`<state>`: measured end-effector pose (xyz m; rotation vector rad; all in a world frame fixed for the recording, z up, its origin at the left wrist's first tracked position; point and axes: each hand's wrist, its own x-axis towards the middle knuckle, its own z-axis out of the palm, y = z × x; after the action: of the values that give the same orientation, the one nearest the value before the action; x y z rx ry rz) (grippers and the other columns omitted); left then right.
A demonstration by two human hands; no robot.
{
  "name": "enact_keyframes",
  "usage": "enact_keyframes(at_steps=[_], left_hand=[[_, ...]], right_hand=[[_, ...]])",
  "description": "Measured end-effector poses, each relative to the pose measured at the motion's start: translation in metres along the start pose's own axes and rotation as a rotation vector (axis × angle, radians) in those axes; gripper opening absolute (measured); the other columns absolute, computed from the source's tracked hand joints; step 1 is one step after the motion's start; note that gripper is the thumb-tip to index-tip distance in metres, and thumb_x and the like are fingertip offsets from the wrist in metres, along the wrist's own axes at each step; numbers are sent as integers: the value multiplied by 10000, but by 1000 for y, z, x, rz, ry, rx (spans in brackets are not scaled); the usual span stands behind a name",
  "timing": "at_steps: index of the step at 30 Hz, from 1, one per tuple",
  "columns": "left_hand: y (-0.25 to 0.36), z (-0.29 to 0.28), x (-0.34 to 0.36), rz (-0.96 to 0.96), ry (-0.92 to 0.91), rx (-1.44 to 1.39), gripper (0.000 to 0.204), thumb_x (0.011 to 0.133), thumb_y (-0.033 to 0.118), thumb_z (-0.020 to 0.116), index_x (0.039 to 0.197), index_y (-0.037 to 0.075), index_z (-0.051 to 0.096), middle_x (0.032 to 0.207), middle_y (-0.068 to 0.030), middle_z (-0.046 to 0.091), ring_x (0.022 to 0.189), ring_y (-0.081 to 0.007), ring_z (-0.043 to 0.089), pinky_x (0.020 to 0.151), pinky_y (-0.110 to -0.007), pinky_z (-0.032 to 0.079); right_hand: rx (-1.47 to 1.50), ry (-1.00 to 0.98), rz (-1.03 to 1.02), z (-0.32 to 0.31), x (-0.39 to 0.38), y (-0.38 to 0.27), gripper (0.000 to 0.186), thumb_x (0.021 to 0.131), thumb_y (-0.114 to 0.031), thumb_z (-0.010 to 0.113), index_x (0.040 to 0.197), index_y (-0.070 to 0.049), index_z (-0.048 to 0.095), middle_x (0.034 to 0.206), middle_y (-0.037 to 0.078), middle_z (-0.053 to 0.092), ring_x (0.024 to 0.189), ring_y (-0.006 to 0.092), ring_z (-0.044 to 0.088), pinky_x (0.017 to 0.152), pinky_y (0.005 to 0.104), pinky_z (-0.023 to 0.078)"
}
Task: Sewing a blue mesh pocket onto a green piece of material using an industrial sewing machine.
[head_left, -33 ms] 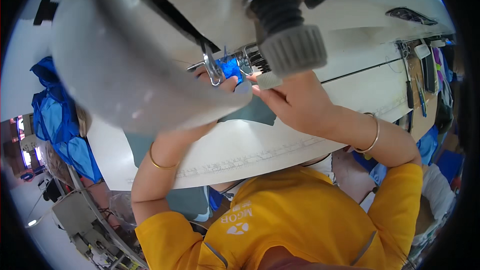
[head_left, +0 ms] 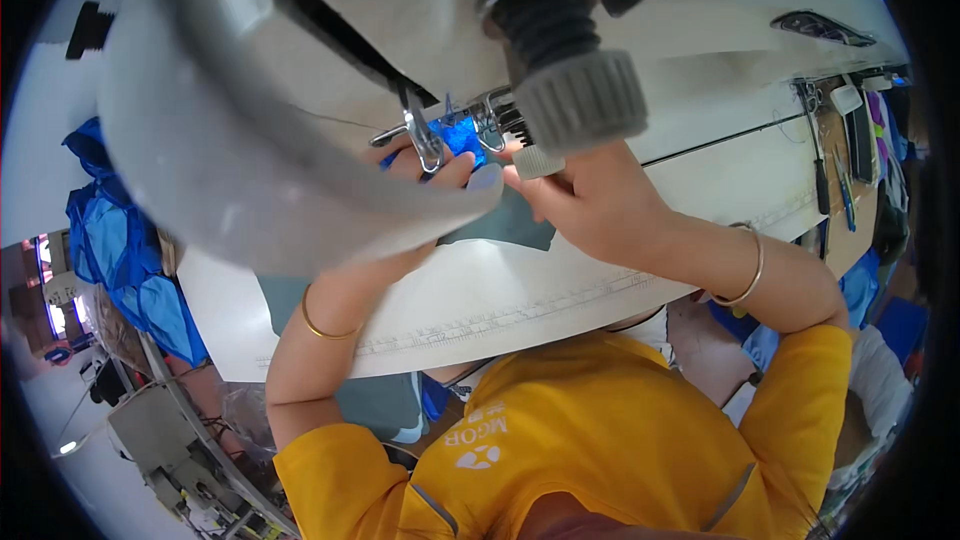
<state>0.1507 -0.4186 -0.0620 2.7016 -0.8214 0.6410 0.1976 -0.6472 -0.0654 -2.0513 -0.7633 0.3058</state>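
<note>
A white sewing machine [head_left: 300,180] fills the upper middle, its rounded head blurred and close. Under its metal presser foot [head_left: 422,140] lies a small piece of shiny blue fabric [head_left: 457,137]. Fingers of my left hand [head_left: 455,172] rest apart on the cloth beside the foot; the machine head hides most of that hand. From the right, my right hand [head_left: 605,205] has its thumb and forefinger closed together at the cloth's edge, partly behind a ridged grey knob [head_left: 585,100]. Grey-green fabric [head_left: 510,223] spreads below the blue piece, toward me.
A white table [head_left: 480,295] with a printed ruler runs along its near edge. Scissors [head_left: 808,100], a screwdriver [head_left: 820,185] and other tools lie at the right end. Blue cloth [head_left: 120,240] hangs at the left, above another machine [head_left: 165,440].
The view has shifted very slightly. More of my left fingers shows beside the presser foot, and my right thumb and forefinger have moved a little; the blue fabric looks nearly in the same place.
</note>
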Motion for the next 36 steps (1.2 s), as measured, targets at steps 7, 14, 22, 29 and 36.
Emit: enact_keyframes(at_steps=[7,14,22,29,36], left_hand=[[-4,-2,-8,28,201,37,280,757,63,825,1021,130,761,1002,-89,712,889,-233,631,796,-383,449],[-9,2,-3,-58,210,-236,223,820,-46,764,1022,36,717,970,-118,740,870,-258,638,856,-387,398],[-15,7,-9,-43,144,-322,231,841,-49,728,1045,60,728,956,-86,749,850,-223,653,924,-368,357],[-15,8,-14,-6,23,-134,284,780,11,792,1057,73,771,997,-79,707,839,-243,623,848,-374,420],[-12,11,-4,99,-21,-122,298,797,-48,773,1084,33,762,1085,-142,738,943,-275,714,768,-323,524]], right_hand=[[857,-86,647,-2,18,-26,249,983,-105,499,1005,95,645,797,134,721,617,175,695,498,282,524],[1081,38,772,9,24,-32,255,1010,-88,451,1005,96,629,845,161,722,689,188,707,538,294,532],[995,-11,761,11,28,-31,174,986,-77,516,940,54,622,792,130,694,619,168,663,489,286,495],[930,-43,749,13,28,-28,180,1008,-192,633,970,-39,545,679,81,601,434,138,503,381,294,379],[784,-98,776,13,29,-27,271,931,-88,516,678,-15,580,603,80,571,474,148,517,416,316,399]])
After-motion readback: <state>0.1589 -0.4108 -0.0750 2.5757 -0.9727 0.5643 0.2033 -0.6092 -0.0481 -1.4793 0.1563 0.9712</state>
